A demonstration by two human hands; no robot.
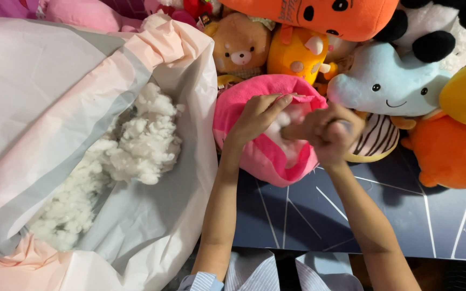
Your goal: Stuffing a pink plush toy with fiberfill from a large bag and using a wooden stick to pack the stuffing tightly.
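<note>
left hand (255, 119) gripping rim of pink plush toy shell (254, 156) | right hand (327, 134) fisted, pressing white fluffy stuffing (287, 121) inside | near dark mat's (351, 215) far edge

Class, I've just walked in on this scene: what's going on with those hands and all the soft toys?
A person is working on a pink plush toy lying open on a dark mat. The left hand holds the edge of its opening, while the right hand, closed in a fist grip, sits at the opening where white stuffing shows. To the left, a big plastic bag holds a loose heap of white filling. Finished soft toys are piled behind, including a pale blue one and an orange one.
</note>
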